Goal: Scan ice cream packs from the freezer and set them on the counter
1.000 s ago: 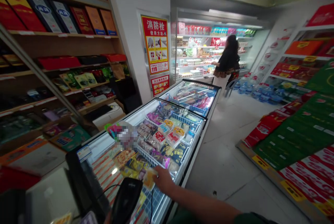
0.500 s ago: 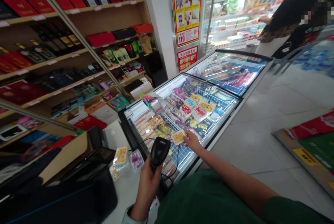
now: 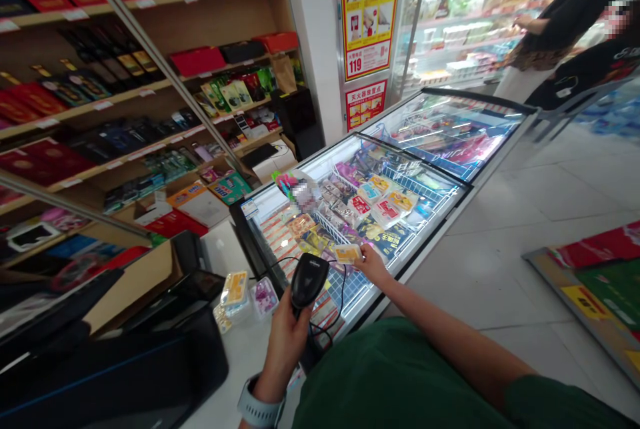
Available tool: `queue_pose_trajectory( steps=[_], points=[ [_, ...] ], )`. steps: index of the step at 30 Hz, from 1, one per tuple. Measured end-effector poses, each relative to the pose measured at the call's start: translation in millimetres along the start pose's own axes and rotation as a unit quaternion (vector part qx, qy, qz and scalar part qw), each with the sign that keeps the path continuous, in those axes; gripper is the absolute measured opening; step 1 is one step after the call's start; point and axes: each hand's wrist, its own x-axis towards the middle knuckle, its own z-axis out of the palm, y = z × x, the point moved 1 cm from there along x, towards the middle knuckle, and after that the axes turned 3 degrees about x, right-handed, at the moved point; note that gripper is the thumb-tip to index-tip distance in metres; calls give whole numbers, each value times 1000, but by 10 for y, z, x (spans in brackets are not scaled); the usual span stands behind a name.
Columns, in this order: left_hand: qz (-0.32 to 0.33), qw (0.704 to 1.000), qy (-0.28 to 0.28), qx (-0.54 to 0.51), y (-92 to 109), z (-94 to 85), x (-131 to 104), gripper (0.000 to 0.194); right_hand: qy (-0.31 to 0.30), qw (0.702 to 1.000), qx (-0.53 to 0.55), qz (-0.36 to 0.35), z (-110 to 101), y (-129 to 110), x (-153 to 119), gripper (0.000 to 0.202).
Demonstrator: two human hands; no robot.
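A black handheld scanner (image 3: pixel 309 280) is gripped in my left hand (image 3: pixel 289 333), its cable trailing over the freezer. My right hand (image 3: pixel 374 266) pinches a small yellow-and-white package (image 3: pixel 349 253) by its right end, above the glass-topped freezer (image 3: pixel 423 235). The scanner's head is close to the left of this package. On the white counter (image 3: pixel 240 375), left of the scanner, a yellow-topped package (image 3: pixel 235 288) lies on clear packs beside a pack with purple contents (image 3: pixel 264 297). Several red, blue and yellow packages (image 3: pixel 388 209) are grouped on the freezer.
Stocked shelves (image 3: pixel 150 92) stand on the left, above an open cardboard box (image 3: pixel 133 289) and black equipment (image 3: pixel 165 362). A person in dark clothes (image 3: pixel 565 12) is by the lit display fridge, near a chair. A flat red and green board (image 3: pixel 600 275) lies at the right.
The yellow package in my right hand has tilted and risen slightly. My left hand has moved a little right and up with the scanner. The view has shifted slightly.
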Motion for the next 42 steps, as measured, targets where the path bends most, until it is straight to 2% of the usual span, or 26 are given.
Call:
queue_pose_trajectory(
  steps=[12, 32, 36, 42],
  points=[
    [9, 999, -19, -30, 23, 33, 43, 44, 13, 1000, 10, -16, 17, 82, 67, 18],
    [4, 999, -48, -1, -59, 46, 72, 42, 3, 991, 133, -13, 42, 150, 148, 19],
    [7, 999, -54, 1, -45, 39, 74, 42, 0, 987, 162, -17, 59, 107, 170, 22],
    [12, 999, -52, -5, 43, 46, 99, 44, -12, 972, 233, -42, 18, -86, 206, 28]
  ],
)
